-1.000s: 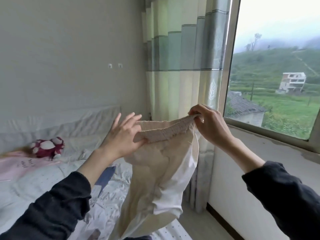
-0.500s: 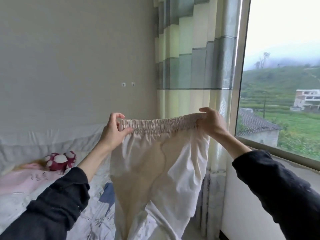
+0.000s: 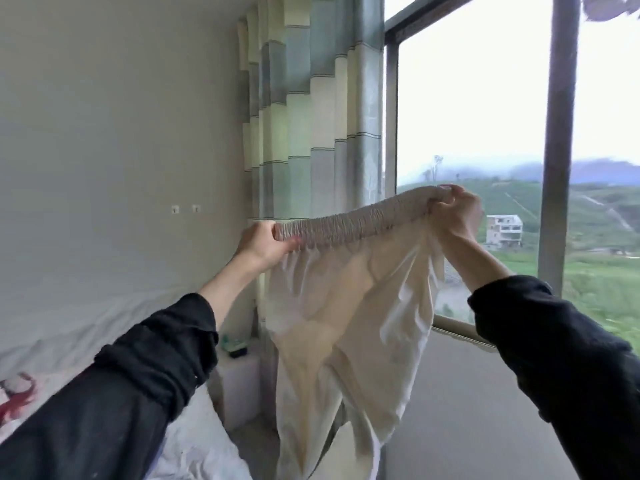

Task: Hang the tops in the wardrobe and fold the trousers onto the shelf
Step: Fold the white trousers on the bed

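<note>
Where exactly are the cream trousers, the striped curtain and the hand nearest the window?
cream trousers [image 3: 349,306]: head view, on the hanging cloth below the waistband.
striped curtain [image 3: 311,116]: head view, on a middle fold.
right hand [image 3: 457,216]: head view, on its back.

Cream trousers with a ribbed beige waistband against a curtain banded in pale green, grey-blue and cream; black sleeves; white bedding.

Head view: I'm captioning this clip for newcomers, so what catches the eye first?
Cream trousers hang mid-frame, held up by their elastic waistband, with the left hand and right hand gripping its ends. Behind them hangs a striped curtain, and a big window fills the right side.
</note>
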The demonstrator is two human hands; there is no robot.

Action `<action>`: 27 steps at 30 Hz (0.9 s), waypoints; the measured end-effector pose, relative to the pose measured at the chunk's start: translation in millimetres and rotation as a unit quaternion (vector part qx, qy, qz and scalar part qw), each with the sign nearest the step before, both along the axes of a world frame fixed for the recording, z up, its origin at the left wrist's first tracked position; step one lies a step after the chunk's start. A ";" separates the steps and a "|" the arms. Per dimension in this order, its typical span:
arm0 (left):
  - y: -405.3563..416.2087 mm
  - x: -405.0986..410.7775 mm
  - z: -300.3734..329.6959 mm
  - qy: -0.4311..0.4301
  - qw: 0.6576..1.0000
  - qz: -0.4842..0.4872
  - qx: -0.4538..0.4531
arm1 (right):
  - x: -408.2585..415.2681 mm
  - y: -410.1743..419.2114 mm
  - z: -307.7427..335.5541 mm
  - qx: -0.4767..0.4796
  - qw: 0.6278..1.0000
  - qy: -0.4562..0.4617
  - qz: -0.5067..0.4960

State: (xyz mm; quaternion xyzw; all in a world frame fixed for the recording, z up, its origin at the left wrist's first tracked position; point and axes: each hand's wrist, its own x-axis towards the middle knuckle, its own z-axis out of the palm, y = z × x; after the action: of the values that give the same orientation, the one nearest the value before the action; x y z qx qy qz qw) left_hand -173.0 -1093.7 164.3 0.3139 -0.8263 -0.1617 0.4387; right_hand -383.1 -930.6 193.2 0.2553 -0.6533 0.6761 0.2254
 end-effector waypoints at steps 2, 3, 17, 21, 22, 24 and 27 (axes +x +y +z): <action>21.9 -36.1 4.1 0.027 0.999 -0.030 -0.003 | -18.9 33.4 2.5 -0.013 0.999 0.010 -0.044; 33.5 -55.6 6.6 0.040 0.998 -0.046 -0.007 | -29.1 51.8 3.3 -0.022 0.997 0.016 -0.072; 84.3 -205.8 3.6 -0.152 0.977 -0.142 0.054 | -140.8 189.9 -22.8 0.289 0.954 -0.032 -0.076; 82.6 -233.7 -28.1 -0.076 0.991 -0.095 0.048 | -145.8 180.0 -53.9 0.234 0.961 0.011 -0.143; 84.3 -237.5 -28.5 -0.047 0.994 -0.087 0.040 | -144.0 178.3 -54.8 0.209 0.964 0.025 -0.166; 87.9 -238.3 -22.0 0.005 0.997 -0.077 0.029 | -139.0 173.5 -49.9 0.161 0.967 0.049 -0.189; 84.5 -232.4 -8.2 0.061 0.994 -0.079 0.033 | -128.9 169.8 -35.2 0.121 0.973 0.092 -0.174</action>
State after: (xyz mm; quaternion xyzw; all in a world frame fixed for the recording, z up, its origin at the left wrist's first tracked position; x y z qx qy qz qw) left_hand -405.4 -1009.3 156.1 0.2511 -0.8143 -0.2416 0.4641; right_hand -512.0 -760.8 158.0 0.2242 -0.7412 0.5158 0.3663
